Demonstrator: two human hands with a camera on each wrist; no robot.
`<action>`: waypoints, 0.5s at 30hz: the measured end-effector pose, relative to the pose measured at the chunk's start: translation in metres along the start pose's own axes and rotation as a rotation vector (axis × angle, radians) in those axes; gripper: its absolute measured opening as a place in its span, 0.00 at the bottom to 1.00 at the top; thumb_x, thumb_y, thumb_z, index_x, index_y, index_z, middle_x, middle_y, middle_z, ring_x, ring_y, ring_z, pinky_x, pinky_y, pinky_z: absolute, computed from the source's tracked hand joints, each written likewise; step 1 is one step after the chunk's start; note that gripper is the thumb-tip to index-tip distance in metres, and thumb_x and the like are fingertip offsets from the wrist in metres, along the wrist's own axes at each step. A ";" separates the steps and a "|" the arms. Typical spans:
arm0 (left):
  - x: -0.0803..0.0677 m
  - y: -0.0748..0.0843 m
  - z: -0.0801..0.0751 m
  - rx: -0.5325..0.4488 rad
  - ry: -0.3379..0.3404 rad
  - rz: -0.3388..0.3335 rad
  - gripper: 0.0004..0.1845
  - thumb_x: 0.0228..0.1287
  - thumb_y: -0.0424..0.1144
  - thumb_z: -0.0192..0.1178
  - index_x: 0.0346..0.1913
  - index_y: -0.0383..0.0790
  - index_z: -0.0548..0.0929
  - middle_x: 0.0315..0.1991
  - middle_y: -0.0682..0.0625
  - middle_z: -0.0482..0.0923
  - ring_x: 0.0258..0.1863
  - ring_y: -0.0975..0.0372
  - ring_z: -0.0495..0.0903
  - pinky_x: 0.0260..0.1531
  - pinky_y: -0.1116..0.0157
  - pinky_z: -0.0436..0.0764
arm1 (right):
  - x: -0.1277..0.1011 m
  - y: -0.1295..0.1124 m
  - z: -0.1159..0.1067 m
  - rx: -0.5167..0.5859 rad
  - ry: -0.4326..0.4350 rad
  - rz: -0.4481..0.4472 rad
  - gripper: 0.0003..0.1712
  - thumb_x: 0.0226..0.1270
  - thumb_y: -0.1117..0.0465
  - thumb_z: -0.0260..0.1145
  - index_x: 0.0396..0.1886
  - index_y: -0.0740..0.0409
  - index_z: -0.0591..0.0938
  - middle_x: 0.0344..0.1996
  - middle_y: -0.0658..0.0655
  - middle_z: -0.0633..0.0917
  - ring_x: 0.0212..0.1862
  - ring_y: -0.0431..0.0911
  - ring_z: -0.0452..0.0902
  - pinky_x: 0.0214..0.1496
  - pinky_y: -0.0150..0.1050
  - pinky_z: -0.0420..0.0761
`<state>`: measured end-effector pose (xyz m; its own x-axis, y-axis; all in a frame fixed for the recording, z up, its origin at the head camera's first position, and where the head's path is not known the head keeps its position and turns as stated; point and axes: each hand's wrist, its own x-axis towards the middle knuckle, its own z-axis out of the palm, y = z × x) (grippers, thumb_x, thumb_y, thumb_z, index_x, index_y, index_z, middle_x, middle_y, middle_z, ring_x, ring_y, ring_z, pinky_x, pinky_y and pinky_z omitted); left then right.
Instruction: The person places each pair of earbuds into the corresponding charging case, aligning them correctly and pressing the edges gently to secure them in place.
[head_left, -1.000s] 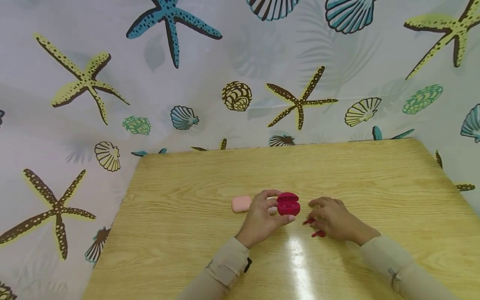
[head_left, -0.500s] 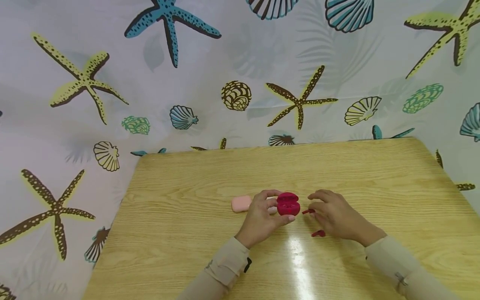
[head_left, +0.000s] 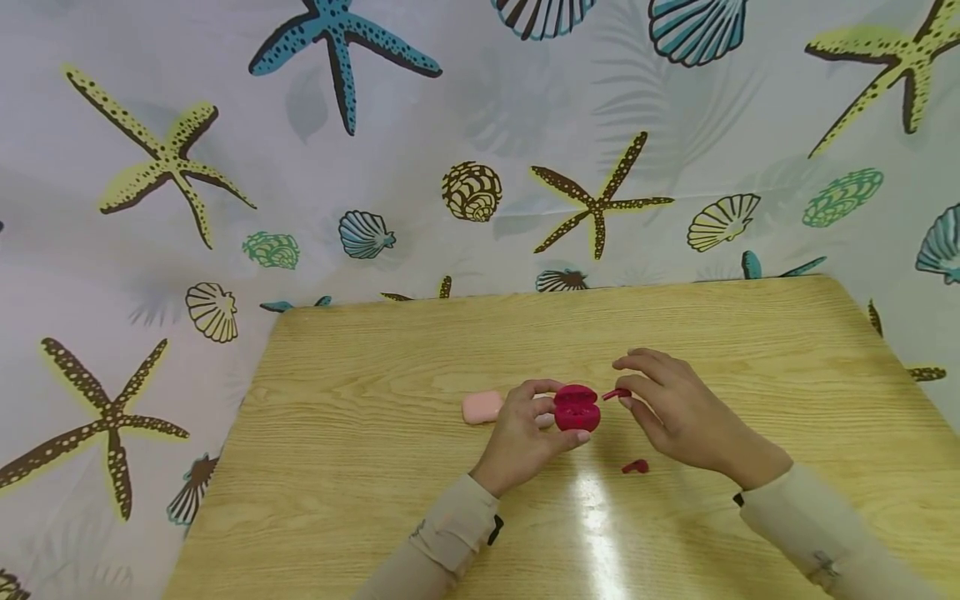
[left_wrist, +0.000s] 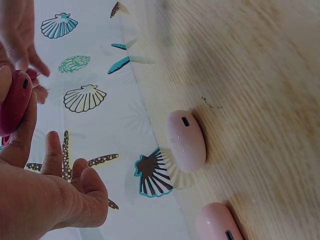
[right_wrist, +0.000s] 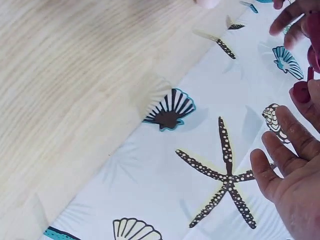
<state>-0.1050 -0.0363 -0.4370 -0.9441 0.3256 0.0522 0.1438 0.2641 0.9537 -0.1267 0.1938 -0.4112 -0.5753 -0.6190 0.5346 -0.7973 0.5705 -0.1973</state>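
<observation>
My left hand [head_left: 517, 437] grips a red earbud case [head_left: 577, 418] between thumb and fingers, its lid raised and its inside facing me. To the right of it, my right hand [head_left: 682, 412] pinches a red earbud [head_left: 617, 393] between thumb and index finger, the stem pointing left toward the case. A second red earbud [head_left: 636, 467] lies on the table below the right hand. In the left wrist view the back of the red case [left_wrist: 16, 102] shows its charging port. The right wrist view has the pinched earbud [right_wrist: 301, 91] at its right edge.
A pink case [head_left: 482, 407] rests on the wooden table [head_left: 360, 492] left of my left hand. A paler case [left_wrist: 186, 141] stands near it, mostly hidden behind my fingers in the head view. A shell-patterned cloth [head_left: 420, 125] hangs along the table's back edge.
My right hand has picked one red earbud off the table and raised it up beside the open case. The left hand and the case have stayed in place.
</observation>
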 end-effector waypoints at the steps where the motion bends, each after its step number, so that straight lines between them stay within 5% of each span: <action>1: 0.000 0.000 0.000 -0.004 0.000 0.000 0.13 0.52 0.39 0.72 0.40 0.36 0.86 0.56 0.48 0.77 0.62 0.56 0.65 0.48 0.52 0.82 | 0.002 -0.001 -0.002 -0.001 0.007 -0.009 0.13 0.73 0.57 0.54 0.37 0.59 0.81 0.49 0.60 0.81 0.55 0.57 0.74 0.52 0.59 0.75; 6: -0.001 0.002 0.001 0.024 0.000 -0.005 0.12 0.52 0.40 0.72 0.39 0.38 0.87 0.57 0.50 0.75 0.62 0.57 0.64 0.50 0.52 0.81 | 0.013 -0.009 -0.011 -0.018 0.027 -0.048 0.25 0.77 0.48 0.42 0.38 0.59 0.81 0.49 0.60 0.81 0.57 0.58 0.73 0.54 0.58 0.74; 15: -0.001 0.003 0.003 0.048 -0.003 -0.003 0.12 0.52 0.40 0.72 0.38 0.38 0.87 0.57 0.51 0.72 0.63 0.57 0.63 0.51 0.50 0.80 | 0.030 -0.024 -0.021 -0.130 0.039 -0.140 0.27 0.78 0.51 0.39 0.34 0.60 0.81 0.47 0.61 0.82 0.55 0.59 0.75 0.51 0.57 0.77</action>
<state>-0.1023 -0.0330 -0.4349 -0.9435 0.3278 0.0484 0.1553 0.3085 0.9385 -0.1213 0.1729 -0.3730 -0.4509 -0.6775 0.5811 -0.8373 0.5466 -0.0125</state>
